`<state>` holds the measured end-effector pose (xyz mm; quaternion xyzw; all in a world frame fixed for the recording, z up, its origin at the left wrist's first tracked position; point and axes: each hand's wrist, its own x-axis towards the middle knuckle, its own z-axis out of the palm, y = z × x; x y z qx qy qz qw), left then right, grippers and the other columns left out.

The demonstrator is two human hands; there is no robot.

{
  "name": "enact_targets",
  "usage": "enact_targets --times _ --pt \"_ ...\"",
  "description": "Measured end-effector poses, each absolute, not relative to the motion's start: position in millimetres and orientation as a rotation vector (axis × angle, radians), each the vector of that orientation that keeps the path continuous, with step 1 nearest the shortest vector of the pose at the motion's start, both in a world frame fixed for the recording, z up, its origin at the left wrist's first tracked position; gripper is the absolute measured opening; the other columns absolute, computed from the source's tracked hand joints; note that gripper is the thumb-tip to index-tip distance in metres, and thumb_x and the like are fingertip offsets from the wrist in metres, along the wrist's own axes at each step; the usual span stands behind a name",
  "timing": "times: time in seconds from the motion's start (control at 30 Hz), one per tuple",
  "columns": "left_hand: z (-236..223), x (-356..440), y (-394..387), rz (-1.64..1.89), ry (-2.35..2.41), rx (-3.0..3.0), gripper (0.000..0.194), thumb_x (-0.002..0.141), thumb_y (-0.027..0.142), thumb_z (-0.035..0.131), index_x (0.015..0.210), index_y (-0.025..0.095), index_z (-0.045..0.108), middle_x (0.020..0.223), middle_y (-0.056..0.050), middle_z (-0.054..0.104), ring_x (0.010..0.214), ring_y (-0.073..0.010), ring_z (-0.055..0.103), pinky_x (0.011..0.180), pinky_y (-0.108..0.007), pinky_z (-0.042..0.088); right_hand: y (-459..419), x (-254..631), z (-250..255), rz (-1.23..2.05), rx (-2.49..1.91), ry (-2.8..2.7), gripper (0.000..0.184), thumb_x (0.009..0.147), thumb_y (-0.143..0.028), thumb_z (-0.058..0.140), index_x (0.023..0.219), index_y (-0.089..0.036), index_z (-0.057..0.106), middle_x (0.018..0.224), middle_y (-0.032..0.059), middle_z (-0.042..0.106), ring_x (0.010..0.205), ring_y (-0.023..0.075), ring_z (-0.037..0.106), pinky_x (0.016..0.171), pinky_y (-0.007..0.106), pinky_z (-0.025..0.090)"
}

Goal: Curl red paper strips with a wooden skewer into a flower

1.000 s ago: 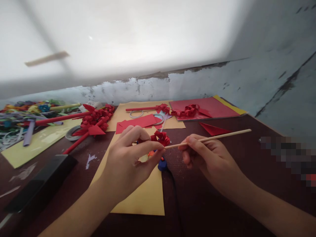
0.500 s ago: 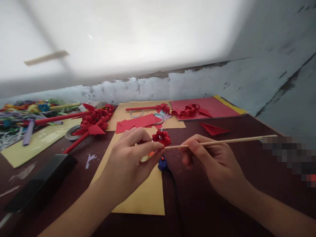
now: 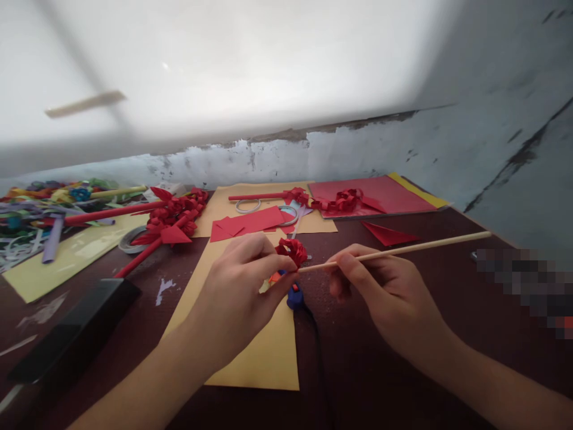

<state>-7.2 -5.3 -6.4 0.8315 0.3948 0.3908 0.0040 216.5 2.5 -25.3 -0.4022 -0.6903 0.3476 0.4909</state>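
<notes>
A curled red paper flower [image 3: 293, 251] is pinched between the thumb and fingertips of my left hand [image 3: 244, 286], above the yellow paper. My right hand [image 3: 378, 283] grips a thin wooden stick [image 3: 430, 245] between thumb and fingers. The stick's left tip meets the flower at my left fingertips; its other end slants up to the right. How the tip sits in the flower is hidden by my fingers. Just below the flower lies a blue glue gun [image 3: 294, 297] with a dark cord, partly covered by my left hand.
Finished red paper flowers on stems [image 3: 174, 221] lie at the left, near a black box [image 3: 76, 328]. Behind my hands are red paper pieces [image 3: 250, 223], tape rolls [image 3: 248, 206] and a red folder [image 3: 394, 194]. Coloured paper strips [image 3: 27, 221] are heaped at far left.
The free right end of the stick has swung slightly upward and to the left. The flower has turned a little in my left fingers; both hands stay in nearly the same place.
</notes>
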Motion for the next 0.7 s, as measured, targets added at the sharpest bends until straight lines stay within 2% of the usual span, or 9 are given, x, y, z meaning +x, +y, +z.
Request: enact_targets --times 0.17,0.27,0.33,0.43,0.5,0.6,0.7 --pt "-8 -8 -3 1.226 1.31 2.706 0.005 0.093 0.015 0.074 0.095 0.017 0.078 0.083 -0.002 0.062 0.076 -0.0184 0.061 0.07 -0.032 0.05 0 216 -25 0.962 -1.015 -1.688 0.047 0.106 -0.048 0.056 0.072 -0.02 0.072 0.059 -0.0006 0.067 0.049 0.0121 0.06 0.047 0.024 0.047" --pt "-9 -9 0 1.184 1.357 2.779 0.005 0.094 0.014 0.073 0.093 0.016 0.077 0.082 -0.003 0.061 0.075 -0.0192 0.058 0.07 -0.035 0.049 -8 217 -22 0.808 -1.02 -1.893 0.046 0.107 -0.039 0.056 0.066 -0.021 0.066 0.052 -0.0031 0.062 0.044 0.0105 0.056 0.043 0.024 0.042" --pt "-10 -10 1 1.139 1.342 2.807 0.006 0.095 0.014 0.071 0.093 0.016 0.076 0.083 -0.003 0.06 0.076 -0.02 0.058 0.071 -0.036 0.049 -10 218 -20 0.463 -0.928 -2.024 0.034 0.104 -0.028 0.061 0.072 -0.02 0.068 0.059 -0.0028 0.065 0.051 0.0105 0.059 0.05 0.025 0.045" --pt "-12 -12 3 1.056 1.306 2.797 0.008 0.096 0.014 0.069 0.096 0.018 0.076 0.096 -0.006 0.061 0.088 -0.0227 0.061 0.078 -0.039 0.053 -6 221 -18 -0.12 -0.785 -2.076 0.005 0.097 -0.019 0.069 0.095 -0.017 0.073 0.09 0.0051 0.076 0.081 0.0198 0.07 0.079 0.034 0.054" --pt "-14 -12 4 1.023 1.294 2.781 0.008 0.097 0.015 0.068 0.097 0.019 0.075 0.115 -0.009 0.062 0.104 -0.0258 0.063 0.086 -0.042 0.056 1 223 -20 -0.252 -0.805 -2.142 0.01 0.097 -0.021 0.07 0.105 -0.016 0.073 0.103 0.0093 0.077 0.093 0.0255 0.071 0.086 0.04 0.053" --pt "-15 -12 5 0.986 1.268 2.756 0.009 0.1 0.016 0.065 0.099 0.019 0.073 0.139 -0.012 0.058 0.119 -0.0281 0.064 0.099 -0.047 0.056 8 226 -26 -0.137 -0.918 -2.3 0.014 0.102 -0.026 0.063 0.107 -0.018 0.073 0.097 0.0065 0.076 0.084 0.023 0.072 0.072 0.035 0.053" --pt "-12 -13 5 0.992 1.211 2.665 0.006 0.1 0.017 0.066 0.099 0.02 0.071 0.143 -0.011 0.059 0.122 -0.0257 0.067 0.101 -0.044 0.058 9 226 -30 -0.063 -0.948 -2.351 0.022 0.108 -0.028 0.054 0.107 -0.019 0.074 0.086 0.0034 0.074 0.071 0.0189 0.07 0.062 0.031 0.048"
